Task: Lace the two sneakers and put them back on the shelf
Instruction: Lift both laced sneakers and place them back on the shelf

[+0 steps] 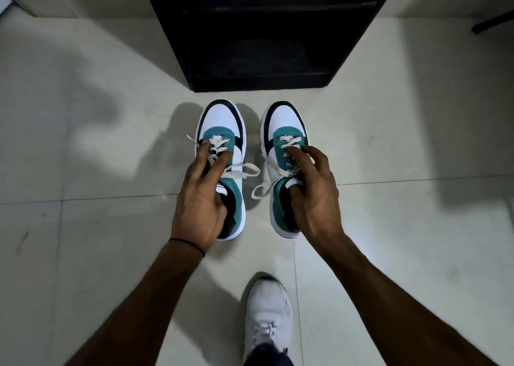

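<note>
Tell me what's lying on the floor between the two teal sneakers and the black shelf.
Nothing: the head view shows only bare floor tile between the toes of the left sneaker and right sneaker and the black shelf.

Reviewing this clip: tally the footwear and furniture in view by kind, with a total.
Teal, white and black sneakers: 2, left sneaker in the left hand, right sneaker in the right hand
Plain white shoe, worn on a foot: 1
Black shelf: 1
Total: 4
</note>
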